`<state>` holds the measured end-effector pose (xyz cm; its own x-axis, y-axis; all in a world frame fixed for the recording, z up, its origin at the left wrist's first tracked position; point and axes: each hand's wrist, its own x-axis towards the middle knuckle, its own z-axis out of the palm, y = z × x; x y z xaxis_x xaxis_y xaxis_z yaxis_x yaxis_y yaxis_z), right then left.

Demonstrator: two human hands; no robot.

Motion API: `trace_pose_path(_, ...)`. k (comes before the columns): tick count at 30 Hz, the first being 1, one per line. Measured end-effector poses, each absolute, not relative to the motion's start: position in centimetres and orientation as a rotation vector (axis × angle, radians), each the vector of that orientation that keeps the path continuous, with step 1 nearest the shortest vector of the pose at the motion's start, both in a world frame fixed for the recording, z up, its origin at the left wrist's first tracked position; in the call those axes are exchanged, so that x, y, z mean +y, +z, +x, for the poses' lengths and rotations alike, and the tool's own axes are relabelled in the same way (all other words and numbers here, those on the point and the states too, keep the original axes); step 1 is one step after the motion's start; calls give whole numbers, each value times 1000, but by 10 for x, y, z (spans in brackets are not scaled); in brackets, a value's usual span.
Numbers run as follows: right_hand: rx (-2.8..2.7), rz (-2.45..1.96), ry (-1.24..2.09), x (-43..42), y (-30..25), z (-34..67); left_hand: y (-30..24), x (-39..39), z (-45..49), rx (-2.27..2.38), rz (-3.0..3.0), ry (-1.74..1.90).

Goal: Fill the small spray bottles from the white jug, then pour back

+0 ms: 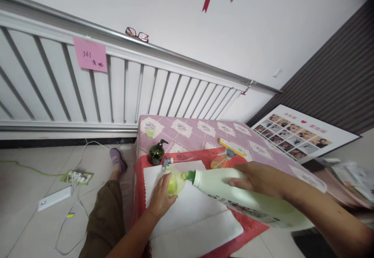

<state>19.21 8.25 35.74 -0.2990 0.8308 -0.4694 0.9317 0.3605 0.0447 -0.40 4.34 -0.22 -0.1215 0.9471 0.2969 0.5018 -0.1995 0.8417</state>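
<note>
My left hand [161,196] is wrapped round a small yellow-green see-through spray bottle [175,184] with its top off, tipped over the white cloth. My right hand [253,180] grips a large pale green jug [224,188] that lies nearly level. The jug's green spout [190,175] meets the mouth of the small bottle. Whether liquid runs between them cannot be made out. A grey spray head [167,162] with its tube lies just beyond my left hand. Close by stands a dark green pump bottle [156,154]. Past the jug is an orange spray bottle [220,161].
A white cloth [187,211] lies on a red cloth [254,229] over the patterned tablecloth [193,127]. A yellow box [231,147] and a pale green cap [150,133] sit farther back. A white radiator [163,83] runs behind. Cables and a power strip [77,177] lie on the floor at left.
</note>
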Motion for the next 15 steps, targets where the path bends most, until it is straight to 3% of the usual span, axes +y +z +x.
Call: trace_pose_path(15,2215,1552,-349,83,358,193,-4,43,-3,1599,1693,1287)
